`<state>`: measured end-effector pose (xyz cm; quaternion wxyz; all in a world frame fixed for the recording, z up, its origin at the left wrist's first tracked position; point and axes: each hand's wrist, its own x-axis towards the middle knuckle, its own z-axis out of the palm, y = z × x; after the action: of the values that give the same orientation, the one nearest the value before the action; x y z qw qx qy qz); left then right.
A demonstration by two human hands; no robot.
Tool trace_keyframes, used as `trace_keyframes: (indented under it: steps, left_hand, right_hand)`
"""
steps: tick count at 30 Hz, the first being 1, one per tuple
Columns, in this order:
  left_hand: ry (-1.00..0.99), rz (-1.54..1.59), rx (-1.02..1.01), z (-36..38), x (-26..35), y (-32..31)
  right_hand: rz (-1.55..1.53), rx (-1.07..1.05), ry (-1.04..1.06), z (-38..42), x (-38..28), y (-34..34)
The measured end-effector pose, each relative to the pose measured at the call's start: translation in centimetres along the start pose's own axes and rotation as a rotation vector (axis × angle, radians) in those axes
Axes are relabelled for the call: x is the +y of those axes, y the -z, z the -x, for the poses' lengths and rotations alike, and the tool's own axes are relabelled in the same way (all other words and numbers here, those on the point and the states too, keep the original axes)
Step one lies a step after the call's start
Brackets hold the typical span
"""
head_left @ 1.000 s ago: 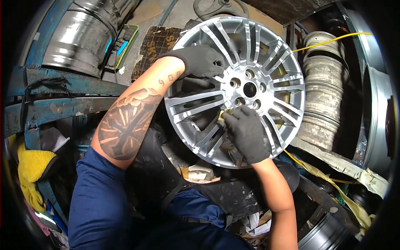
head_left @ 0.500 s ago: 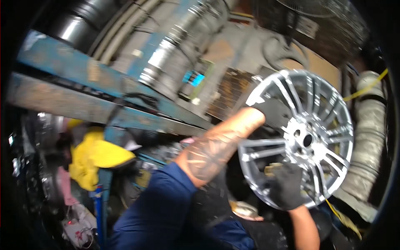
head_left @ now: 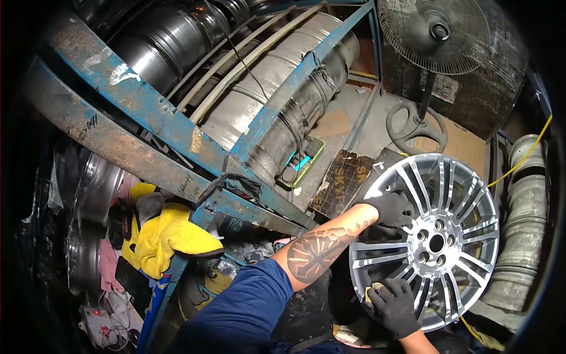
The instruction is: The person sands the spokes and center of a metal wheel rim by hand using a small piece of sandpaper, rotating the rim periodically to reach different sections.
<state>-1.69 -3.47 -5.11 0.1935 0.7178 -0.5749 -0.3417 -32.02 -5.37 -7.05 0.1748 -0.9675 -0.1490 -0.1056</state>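
Note:
A silver multi-spoke alloy wheel (head_left: 436, 221) stands tilted at the right, its face towards me. My left hand (head_left: 394, 210), in a dark glove, is curled over spokes on the wheel's upper left side. Lower down, my right hand (head_left: 396, 307), also gloved, pinches a small yellowish pad (head_left: 372, 292) against the lower left rim. The fingers of the right hand partly hide the pad and the nearby spokes.
A blue steel rack (head_left: 135, 100) with metal barrels runs across the left and top. Yellow cloth (head_left: 171, 233) hangs at the left. Behind the wheel are a pedestal fan (head_left: 439, 32) and a steering wheel (head_left: 413, 127). Stacked rims (head_left: 519, 230) stand at the far right.
The view has shifted, so the wheel and both hands appear lower. Relative to the wheel's hub, my right hand and the pad have moved outward to the lower left. My left hand stays at the upper left spokes.

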Motion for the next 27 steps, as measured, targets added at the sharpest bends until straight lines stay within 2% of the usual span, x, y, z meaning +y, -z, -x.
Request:
trace_keyframes:
  steps: [3, 4, 8, 11, 12, 14, 15, 16, 19, 21, 23, 24, 25, 27]
  left_hand:
    - [0.012, -0.01, -0.023, -0.2, -0.1, -0.2]
    - [-0.045, -0.031, 0.029, -0.5, -0.6, -0.9]
    - [-0.136, -0.179, 0.025, -2.4, -1.1, -1.3]
    - [-0.108, -0.223, 0.041, -5.5, -3.5, -3.4]
    - [-0.055, -0.206, 0.013, -4.2, -2.6, -2.5]
    - [-0.043, -0.172, -0.098, -4.3, -1.5, -1.4]
    - [-0.085, -0.192, -0.066, -4.7, -1.8, -1.7]
    - [-0.074, -0.176, -0.041, -4.9, -1.8, -1.8]
    - [-0.033, -0.146, -0.024, -5.1, -2.7, -2.2]
    - [-0.114, -0.195, 0.008, -6.5, -4.0, -3.4]
    - [-0.154, -0.234, -0.049, -6.5, -3.7, -2.9]
    - [-0.144, -0.262, -0.055, -5.1, -2.6, -1.9]
    - [-0.138, -0.325, -0.054, -5.2, -2.5, -1.8]
    - [-0.21, -0.292, 0.05, -3.8, -2.6, -1.5]
  right_hand:
    - [0.146, 0.069, -0.319, -0.5, 2.4, 1.6]
    - [0.125, 0.068, -0.341, -0.3, 2.6, 2.1]
    - [0.03, -0.013, -0.046, -0.5, -0.9, 0.6]
    - [0.047, 0.095, -0.249, 0.7, 1.8, 0.5]
    - [0.148, 0.048, -0.287, 0.0, 1.7, 2.0]
    - [0.038, 0.059, -0.181, 0.0, 0.4, 1.3]
    - [-0.012, 0.068, -0.131, -0.2, -0.3, 1.1]
    - [0.011, -0.011, -0.032, -0.8, -1.5, 1.3]
    - [0.013, 0.078, -0.231, -0.7, 0.5, 1.7]
    - [0.179, 0.023, -0.32, -0.3, 1.6, 2.7]
    - [0.025, 0.089, -0.172, 1.0, 1.0, 0.2]
    - [0.087, 0.02, -0.033, 0.8, -0.1, 0.1]
    - [0.095, -0.065, -0.04, 0.2, -1.2, -0.2]
    - [0.127, -0.031, -0.209, -0.1, 0.2, 0.8]
